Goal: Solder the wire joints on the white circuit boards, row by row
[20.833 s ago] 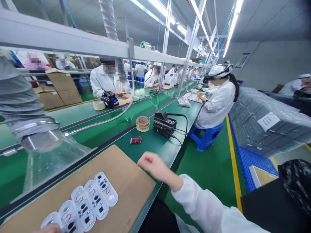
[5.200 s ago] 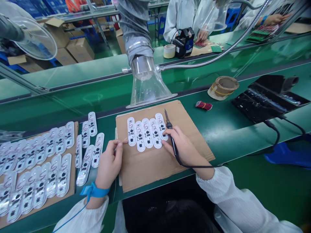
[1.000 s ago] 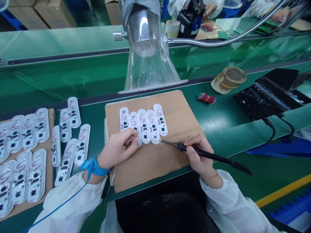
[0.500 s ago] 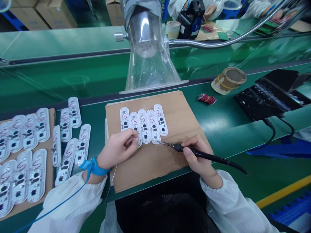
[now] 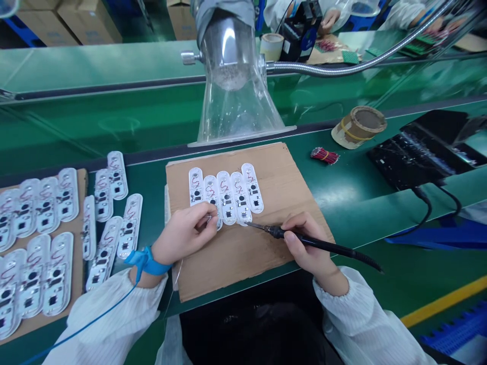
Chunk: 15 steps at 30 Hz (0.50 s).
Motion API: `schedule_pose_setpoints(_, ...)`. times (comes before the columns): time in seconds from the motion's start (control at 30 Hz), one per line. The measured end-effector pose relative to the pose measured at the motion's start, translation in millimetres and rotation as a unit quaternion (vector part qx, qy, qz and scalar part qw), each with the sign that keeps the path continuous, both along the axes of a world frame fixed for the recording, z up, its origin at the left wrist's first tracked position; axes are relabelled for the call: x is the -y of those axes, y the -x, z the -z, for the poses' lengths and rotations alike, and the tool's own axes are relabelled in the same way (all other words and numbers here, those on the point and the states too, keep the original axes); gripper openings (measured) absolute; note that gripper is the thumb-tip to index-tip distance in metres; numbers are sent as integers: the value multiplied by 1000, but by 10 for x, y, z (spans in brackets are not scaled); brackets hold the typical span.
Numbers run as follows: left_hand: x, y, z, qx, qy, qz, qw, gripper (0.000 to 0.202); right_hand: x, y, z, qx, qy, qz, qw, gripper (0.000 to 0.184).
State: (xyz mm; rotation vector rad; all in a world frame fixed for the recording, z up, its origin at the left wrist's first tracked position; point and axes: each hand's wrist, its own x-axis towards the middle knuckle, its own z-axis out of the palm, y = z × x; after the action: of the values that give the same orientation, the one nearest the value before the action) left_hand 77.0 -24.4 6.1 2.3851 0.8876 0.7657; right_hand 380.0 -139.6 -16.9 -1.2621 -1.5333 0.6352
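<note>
My right hand (image 5: 307,241) is closed around the grip of a soldering iron (image 5: 323,243), whose tip points left to the lower end of a white oval circuit board (image 5: 240,195). That board lies in a row of several similar ones on a cardboard sheet (image 5: 216,274). My left hand (image 5: 192,228) pinches a thin solder wire (image 5: 209,217) just left of the iron's tip, over the lower part of another board (image 5: 210,188), which it partly hides. A blue wrist strap (image 5: 148,261) with a cord sits on my left wrist.
More white boards (image 5: 57,274) lie at left, some on cardboard. A clear fume hood (image 5: 239,111) stands behind the sheet. Right of it are a bundle of red wires (image 5: 324,155), a tape roll (image 5: 358,126) and a black stand (image 5: 418,152). Another person's hand (image 5: 329,20) shows across the bench.
The soldering iron and my right hand have shifted slightly left, the tip still at the same board's lower end. My left hand keeps nearly the same place.
</note>
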Motion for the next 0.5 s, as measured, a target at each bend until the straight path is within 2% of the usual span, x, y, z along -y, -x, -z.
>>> schedule_pose_setpoints(0.33, -3, 0, -14, 5, 8, 8, 1000, 13, -4, -11, 7, -11, 1, -5, 1000, 8)
schedule_pose_setpoints(0.5, -29, 113, -13, 17, 38, -57, 998, 9, -18, 37, 36, -86, 2, 10, 996, 13)
